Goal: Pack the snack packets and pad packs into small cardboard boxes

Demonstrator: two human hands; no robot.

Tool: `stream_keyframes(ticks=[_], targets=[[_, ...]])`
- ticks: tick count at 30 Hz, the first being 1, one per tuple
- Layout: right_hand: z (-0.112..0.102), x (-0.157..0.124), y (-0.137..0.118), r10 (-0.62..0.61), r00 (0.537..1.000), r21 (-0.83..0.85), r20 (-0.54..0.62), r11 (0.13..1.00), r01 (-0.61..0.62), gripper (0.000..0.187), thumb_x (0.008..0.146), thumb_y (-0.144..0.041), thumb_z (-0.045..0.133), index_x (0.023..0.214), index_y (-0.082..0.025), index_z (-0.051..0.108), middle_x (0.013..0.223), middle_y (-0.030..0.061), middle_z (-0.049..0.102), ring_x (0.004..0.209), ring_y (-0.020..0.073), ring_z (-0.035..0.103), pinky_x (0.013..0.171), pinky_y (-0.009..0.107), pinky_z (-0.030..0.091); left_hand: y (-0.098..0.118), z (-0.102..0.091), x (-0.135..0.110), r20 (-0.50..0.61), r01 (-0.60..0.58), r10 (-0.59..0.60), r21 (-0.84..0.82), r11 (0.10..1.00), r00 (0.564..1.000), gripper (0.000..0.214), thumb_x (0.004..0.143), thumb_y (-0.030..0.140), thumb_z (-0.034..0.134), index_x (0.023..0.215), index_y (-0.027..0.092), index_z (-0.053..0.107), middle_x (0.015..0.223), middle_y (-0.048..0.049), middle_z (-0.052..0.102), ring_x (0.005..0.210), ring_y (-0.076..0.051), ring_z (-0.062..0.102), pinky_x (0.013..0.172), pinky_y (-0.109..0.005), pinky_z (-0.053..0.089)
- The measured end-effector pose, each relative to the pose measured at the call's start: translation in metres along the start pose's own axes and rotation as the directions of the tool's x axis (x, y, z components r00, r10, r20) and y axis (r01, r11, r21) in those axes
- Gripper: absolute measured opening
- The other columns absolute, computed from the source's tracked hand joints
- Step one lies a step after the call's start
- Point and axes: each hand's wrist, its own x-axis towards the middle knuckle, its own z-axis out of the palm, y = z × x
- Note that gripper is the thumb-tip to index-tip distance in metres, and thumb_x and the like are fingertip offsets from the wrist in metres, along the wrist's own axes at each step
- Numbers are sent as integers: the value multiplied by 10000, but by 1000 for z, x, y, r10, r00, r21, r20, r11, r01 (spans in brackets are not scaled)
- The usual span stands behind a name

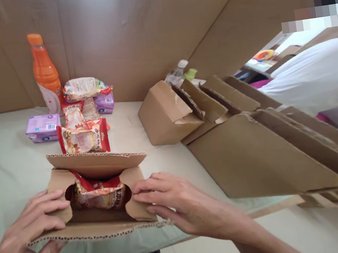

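Observation:
A small cardboard box (92,227) stands before me with its top flaps apart. Inside it lies a red and white snack packet (98,195). My left hand (35,229) grips the box's left end, fingers over the side flap and thumb under the front flap. At the other end, my right hand (169,197) has its fingers and thumb closed on the right side flap. Just behind the box rests another red and white snack packet (84,138), with a similar snack packet (74,115) partly behind it.
An orange drink bottle (46,74) stands against a cardboard wall (127,32). Near it are purple tissue packs (43,127) and a white snack bag (83,88). Several cardboard boxes (255,156) occupy the right, with a clear bottle (178,71) behind. A person in white (316,76) is beyond.

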Motion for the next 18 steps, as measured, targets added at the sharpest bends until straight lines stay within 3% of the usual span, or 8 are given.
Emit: stream_keyframes(ticks=[3,5,6,7,9,12,15,18], targets=[[-6,-5,5,65,965,16,-256,998,-63,263,1009,-174,507,1198,-226,683,1196,98,725,1080,205,690,921,357,572,1,7,7,-105,73,-66,64,995,992,186,928,334,643,1111,299,648,1119,6,749,1101,-211,702,1017,-377,572],[-13,-6,9,155,880,16,-449,986,-165,365,1005,-226,551,1366,-260,591,1346,114,655,1256,240,616,1042,416,521,1,11,9,-181,176,-155,104,979,971,401,920,401,661,1297,291,585,1173,-35,724,1092,-244,697,1010,-432,580],[-15,-5,11,179,853,17,-490,980,-196,452,1008,-278,560,1457,-267,512,1426,128,600,1329,262,563,1082,453,491,0,13,9,-215,206,-178,118,971,960,504,913,410,671,1382,288,532,1233,-58,694,1131,-266,679,1047,-477,557],[-15,-3,14,179,854,16,-489,980,-196,530,1016,-340,549,1527,-266,429,1476,141,558,1369,280,526,1099,482,474,0,16,9,-253,216,-178,134,967,951,582,907,404,681,1441,288,482,1306,-80,651,1191,-289,647,1095,-526,518],[-9,0,19,118,912,19,-393,993,-120,595,1038,-458,474,1578,-247,342,1469,160,562,1359,296,534,1079,505,483,1,19,9,-312,186,-123,180,966,942,672,897,361,696,1504,294,417,1455,-112,534,1327,-331,551,1165,-595,433],[17,-1,24,-33,967,-1,-251,999,34,626,1028,-586,408,1537,-220,408,1361,169,641,1294,310,582,1054,526,484,0,20,9,-328,111,-18,268,957,944,731,894,308,703,1544,312,366,1587,-117,391,1420,-347,455,1182,-597,415],[47,-15,25,-87,963,-94,-253,993,65,796,962,-707,439,1566,-192,369,1475,214,539,1413,374,461,1115,603,400,-8,14,9,-220,79,-22,254,964,975,600,922,286,662,1481,363,458,1648,-70,317,1423,-338,463,1139,-561,471],[66,-29,25,0,959,-110,-283,993,-33,844,946,-728,443,1612,-231,299,1670,211,233,1524,418,272,1132,624,383,-21,3,12,-27,77,-74,136,988,997,401,965,366,588,1366,380,587,1677,-31,268,1467,-344,416,1133,-548,470]])
